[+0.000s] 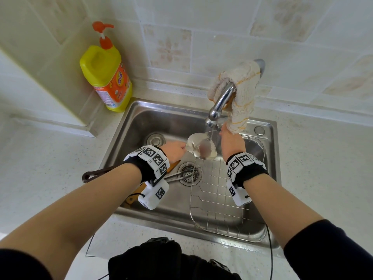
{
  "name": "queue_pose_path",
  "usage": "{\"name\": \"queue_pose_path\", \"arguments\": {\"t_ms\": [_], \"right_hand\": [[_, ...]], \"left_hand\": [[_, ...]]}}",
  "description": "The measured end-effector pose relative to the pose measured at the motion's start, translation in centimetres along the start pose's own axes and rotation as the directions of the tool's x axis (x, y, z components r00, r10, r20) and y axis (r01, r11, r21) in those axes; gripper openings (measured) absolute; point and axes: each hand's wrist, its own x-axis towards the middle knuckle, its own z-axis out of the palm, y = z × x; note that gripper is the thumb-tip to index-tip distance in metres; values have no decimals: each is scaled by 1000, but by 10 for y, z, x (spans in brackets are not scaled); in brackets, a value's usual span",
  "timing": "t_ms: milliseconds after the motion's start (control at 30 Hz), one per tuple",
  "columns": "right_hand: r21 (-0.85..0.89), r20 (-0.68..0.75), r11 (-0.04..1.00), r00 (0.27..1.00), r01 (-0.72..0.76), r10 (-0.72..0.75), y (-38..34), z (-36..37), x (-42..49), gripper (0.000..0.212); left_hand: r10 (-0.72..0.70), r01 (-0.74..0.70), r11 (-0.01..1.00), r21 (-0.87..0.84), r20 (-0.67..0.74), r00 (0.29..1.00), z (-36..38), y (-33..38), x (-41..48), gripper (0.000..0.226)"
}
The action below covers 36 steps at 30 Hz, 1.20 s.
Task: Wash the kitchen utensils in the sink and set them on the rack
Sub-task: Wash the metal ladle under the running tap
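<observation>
The steel ladle (201,147) is between both hands, under the faucet (220,102). The left hand (174,150) grips the left edge of its bowl, and the right hand (232,142) is just beside it with fingers hidden, so I cannot tell its grip. In the sink (141,122), metal tongs (179,175) lie under the left wrist and a wire rack (220,201) sits under the right wrist.

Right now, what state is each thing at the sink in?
faucet: seems to be running, cloth draped over it
ladle: under the faucet, holding water
left hand: grips the ladle's handle
right hand: at the ladle's far rim, fingers hidden
rack: lies in the sink, no utensil on it
tongs: lying across the drain
soap bottle: upright, pump cap on
</observation>
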Motion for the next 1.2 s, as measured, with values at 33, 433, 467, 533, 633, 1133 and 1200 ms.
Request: {"name": "queue_pose_path", "arguments": {"t_ms": [33,433,467,533,633,1133,1200], "right_hand": [[7,-6,1000,1000,9,-9,-1,1,1,33],[29,80,999,996,35,-38,-15,11,16,23],[61,95,998,995,22,-28,-14,12,16,14],[98,41,995,999,19,-23,-16,13,19,28],[61,26,998,1000,-18,16,-16,16,17,18],[284,-25,917,958,281,-286,-27,45,-11,59],[243,-22,922,952,303,-307,-30,48,-14,62]], "left_hand": [[-4,4,1000,-1,1,1000,1,-1,0,37],[-20,20,1000,5,10,1000,-2,-17,12,37],[-18,18,1000,8,11,1000,-3,-17,13,37],[-18,18,1000,7,15,1000,-3,-18,14,37],[-20,20,1000,1,27,999,-4,-17,15,37],[112,-119,986,-117,-60,992,-4,-16,8,23],[125,-132,981,-144,-52,991,-3,-17,2,26]]}}
